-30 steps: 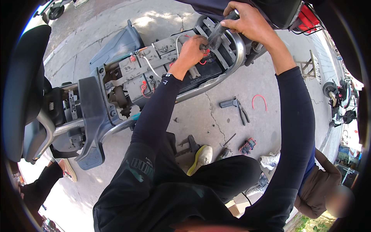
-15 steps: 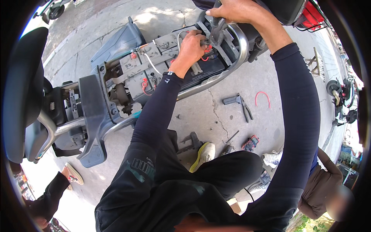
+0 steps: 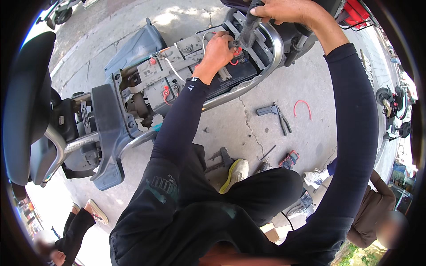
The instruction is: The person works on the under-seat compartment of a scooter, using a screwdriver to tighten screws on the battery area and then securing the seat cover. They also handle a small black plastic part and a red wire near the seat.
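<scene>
left hand (image 3: pixel 217 51) at 12 o'clock, fingers pinched on the red-capped battery terminal (image 3: pixel 237 51) in the scooter's open bay (image 3: pixel 186 66) | right hand (image 3: pixel 288 9) at 1 o'clock, fist wrapped around dark tool handle (image 3: pixel 248 29), steadying it upright over that terminal | pliers (image 3: pixel 277 116) lie on concrete at 3 o'clock, within reach

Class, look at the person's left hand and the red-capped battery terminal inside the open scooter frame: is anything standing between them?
Nothing visible does. The left hand is already at the red-capped terminal, fingers touching it. The right hand grips a dark tool coming down beside it, over the silver frame rail.
</scene>
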Action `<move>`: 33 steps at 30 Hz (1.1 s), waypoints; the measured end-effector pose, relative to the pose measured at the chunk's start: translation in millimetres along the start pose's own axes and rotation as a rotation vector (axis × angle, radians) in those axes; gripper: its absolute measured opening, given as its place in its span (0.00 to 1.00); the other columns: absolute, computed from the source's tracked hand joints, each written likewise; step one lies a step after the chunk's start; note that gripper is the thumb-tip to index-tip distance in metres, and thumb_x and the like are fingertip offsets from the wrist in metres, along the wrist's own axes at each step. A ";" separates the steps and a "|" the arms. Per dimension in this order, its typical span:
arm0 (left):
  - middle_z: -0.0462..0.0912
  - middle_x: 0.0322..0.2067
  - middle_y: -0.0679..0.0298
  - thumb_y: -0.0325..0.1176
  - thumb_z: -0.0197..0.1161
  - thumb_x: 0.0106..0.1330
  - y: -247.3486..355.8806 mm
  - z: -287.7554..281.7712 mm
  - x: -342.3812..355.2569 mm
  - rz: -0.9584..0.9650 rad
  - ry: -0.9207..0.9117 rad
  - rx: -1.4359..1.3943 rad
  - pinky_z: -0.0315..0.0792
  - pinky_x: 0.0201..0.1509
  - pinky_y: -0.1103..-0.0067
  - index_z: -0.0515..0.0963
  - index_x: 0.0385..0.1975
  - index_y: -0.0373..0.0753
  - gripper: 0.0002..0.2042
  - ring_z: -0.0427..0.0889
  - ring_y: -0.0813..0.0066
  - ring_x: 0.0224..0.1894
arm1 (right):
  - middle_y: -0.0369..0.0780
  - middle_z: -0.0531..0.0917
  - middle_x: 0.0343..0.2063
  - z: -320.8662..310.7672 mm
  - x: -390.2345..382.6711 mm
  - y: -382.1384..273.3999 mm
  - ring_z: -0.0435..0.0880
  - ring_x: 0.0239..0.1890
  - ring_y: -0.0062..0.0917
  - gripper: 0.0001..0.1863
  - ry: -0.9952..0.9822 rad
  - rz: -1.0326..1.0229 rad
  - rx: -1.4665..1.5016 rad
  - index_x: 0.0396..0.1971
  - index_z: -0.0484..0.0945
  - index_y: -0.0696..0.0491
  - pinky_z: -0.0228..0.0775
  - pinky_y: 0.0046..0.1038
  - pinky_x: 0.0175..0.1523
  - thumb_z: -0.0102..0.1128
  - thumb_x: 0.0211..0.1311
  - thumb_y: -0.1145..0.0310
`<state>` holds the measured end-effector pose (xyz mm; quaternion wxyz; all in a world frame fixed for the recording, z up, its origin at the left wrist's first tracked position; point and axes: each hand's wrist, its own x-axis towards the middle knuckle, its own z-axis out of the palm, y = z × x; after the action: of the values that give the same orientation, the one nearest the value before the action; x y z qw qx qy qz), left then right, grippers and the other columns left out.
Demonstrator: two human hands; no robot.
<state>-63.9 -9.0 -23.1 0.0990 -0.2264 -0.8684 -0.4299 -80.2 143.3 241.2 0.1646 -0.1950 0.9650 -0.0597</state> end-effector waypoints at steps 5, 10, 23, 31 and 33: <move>0.81 0.55 0.52 0.32 0.70 0.60 -0.2 2.0 -0.3 0.001 -0.013 0.004 0.74 0.62 0.62 0.84 0.47 0.32 0.16 0.80 0.47 0.57 | 0.52 0.87 0.30 27.4 -1.4 -23.2 0.90 0.38 0.44 0.26 0.513 0.172 -0.398 0.47 0.81 0.63 0.80 0.44 0.46 0.64 0.66 0.51; 0.81 0.54 0.52 0.31 0.70 0.60 6.8 -1.2 -0.7 -0.024 -0.027 -0.026 0.74 0.62 0.63 0.84 0.47 0.33 0.16 0.80 0.48 0.56 | 0.60 0.84 0.46 16.6 17.9 15.0 0.85 0.51 0.49 0.30 0.193 0.012 -0.009 0.51 0.78 0.65 0.77 0.43 0.54 0.66 0.64 0.51; 0.82 0.53 0.52 0.31 0.69 0.60 3.5 -0.7 -1.7 -0.017 -0.009 0.013 0.73 0.62 0.63 0.84 0.46 0.33 0.15 0.80 0.48 0.57 | 0.56 0.87 0.45 17.6 7.8 -44.0 0.87 0.50 0.47 0.23 0.365 0.255 -0.222 0.41 0.84 0.67 0.79 0.45 0.54 0.66 0.60 0.58; 0.83 0.50 0.51 0.30 0.68 0.59 -6.8 6.2 -2.9 0.002 0.067 0.021 0.74 0.61 0.64 0.84 0.45 0.33 0.15 0.81 0.51 0.56 | 0.60 0.83 0.41 11.6 28.9 -12.0 0.86 0.45 0.46 0.28 0.247 0.070 -0.216 0.49 0.77 0.66 0.76 0.45 0.49 0.62 0.66 0.53; 0.84 0.48 0.51 0.30 0.67 0.58 3.8 16.9 6.4 0.096 0.042 0.039 0.76 0.60 0.64 0.84 0.43 0.33 0.13 0.81 0.50 0.55 | 0.55 0.84 0.25 38.7 36.5 27.2 0.89 0.31 0.46 0.31 0.563 0.165 -0.471 0.44 0.79 0.63 0.78 0.48 0.39 0.59 0.69 0.43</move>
<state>-67.3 8.3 -28.4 0.1421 -0.2570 -0.8624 -0.4124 -108.5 151.8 189.3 -0.1521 -0.1251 0.9722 0.1263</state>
